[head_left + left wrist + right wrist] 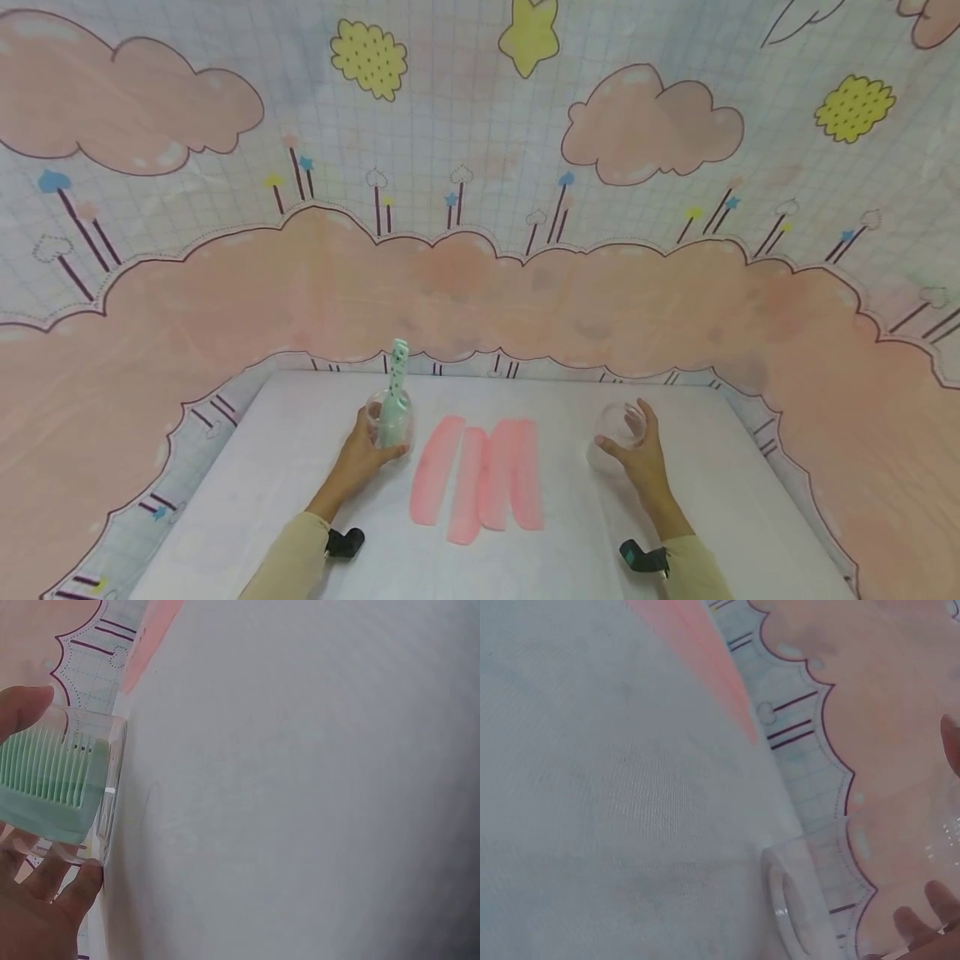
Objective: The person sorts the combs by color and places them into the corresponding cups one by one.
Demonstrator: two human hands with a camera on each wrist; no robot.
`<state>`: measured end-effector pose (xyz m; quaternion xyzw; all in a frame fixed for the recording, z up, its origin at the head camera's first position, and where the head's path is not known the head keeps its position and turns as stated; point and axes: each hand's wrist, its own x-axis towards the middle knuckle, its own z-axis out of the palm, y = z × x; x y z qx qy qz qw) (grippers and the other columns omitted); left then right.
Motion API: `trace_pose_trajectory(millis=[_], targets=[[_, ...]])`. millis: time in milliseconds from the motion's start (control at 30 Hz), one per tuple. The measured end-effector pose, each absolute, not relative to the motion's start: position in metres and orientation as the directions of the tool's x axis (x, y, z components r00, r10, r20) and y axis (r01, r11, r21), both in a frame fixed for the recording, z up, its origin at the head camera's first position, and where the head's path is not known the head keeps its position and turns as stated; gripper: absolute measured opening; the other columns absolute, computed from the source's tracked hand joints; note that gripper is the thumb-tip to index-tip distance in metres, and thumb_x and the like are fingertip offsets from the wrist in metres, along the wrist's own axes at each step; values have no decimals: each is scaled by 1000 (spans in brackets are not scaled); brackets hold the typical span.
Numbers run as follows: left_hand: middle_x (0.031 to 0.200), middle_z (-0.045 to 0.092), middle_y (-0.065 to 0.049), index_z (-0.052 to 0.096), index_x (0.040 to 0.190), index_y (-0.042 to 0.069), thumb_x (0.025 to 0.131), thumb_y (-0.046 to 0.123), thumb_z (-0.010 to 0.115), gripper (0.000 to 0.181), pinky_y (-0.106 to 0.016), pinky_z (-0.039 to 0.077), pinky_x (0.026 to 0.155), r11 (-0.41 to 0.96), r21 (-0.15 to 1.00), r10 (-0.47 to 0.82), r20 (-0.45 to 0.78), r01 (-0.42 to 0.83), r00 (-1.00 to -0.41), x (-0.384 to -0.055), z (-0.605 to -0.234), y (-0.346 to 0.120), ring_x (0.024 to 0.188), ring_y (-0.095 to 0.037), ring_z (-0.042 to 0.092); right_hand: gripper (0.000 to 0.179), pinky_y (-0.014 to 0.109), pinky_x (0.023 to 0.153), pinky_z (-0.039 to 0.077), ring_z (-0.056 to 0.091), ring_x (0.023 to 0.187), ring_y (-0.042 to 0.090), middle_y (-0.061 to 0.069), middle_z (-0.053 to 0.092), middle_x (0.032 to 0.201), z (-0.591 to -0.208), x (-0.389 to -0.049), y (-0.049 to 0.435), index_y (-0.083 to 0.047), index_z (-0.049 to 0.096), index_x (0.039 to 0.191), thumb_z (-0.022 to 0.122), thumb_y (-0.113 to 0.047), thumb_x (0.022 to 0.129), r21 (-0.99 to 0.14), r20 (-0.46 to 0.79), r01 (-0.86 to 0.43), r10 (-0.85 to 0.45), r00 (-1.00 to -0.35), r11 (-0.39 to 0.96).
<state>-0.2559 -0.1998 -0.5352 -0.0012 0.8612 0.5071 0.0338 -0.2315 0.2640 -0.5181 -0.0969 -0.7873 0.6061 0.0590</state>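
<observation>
My left hand (363,457) grips a clear plastic cup (114,761) at the left of the white table. Inside that cup stands a mint green comb (397,375), its patterned handle rising above the rim and its teeth down in the cup. At the right, my right hand (645,458) holds a second clear cup (619,423) between thumb and fingers; nothing shows inside it. Several long pink flat pieces (435,473), comb-shaped but too blurred to make out teeth, lie side by side between the two cups.
The white tabletop (570,550) reaches back to a cloth backdrop (480,292) printed with clouds and stars. Black wrist straps with small devices (345,543) sit on both forearms, at the cuffs of the sleeves.
</observation>
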Motion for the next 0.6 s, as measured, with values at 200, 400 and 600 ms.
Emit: trace_pose_trajectory(millis=[200,400,600], targets=[[158,27,-21,10,154,7,82,30,79,103,-63,30,113,505,861,21,-87,-65,-996,-255,-536,-200,142,-50,31,93,54,121,23,23,149,34,17,32,157,-522,-235,259,-10,21,152,81,-14,80,-976,-11,57,217,-976,208],[157,28,-24,10,154,8,82,30,79,102,-65,31,112,515,854,14,-94,-73,-996,-255,-534,-199,141,-51,31,93,59,115,31,25,148,38,18,33,155,-522,-240,254,-10,21,151,81,-11,80,-976,9,27,167,-986,216],[157,27,-27,11,153,8,80,32,80,104,-63,31,112,510,856,5,-106,-89,-994,-257,-536,-200,141,-51,31,92,56,114,34,35,143,35,16,42,150,-526,-245,250,-12,24,151,81,-14,79,-965,11,31,159,-987,259]])
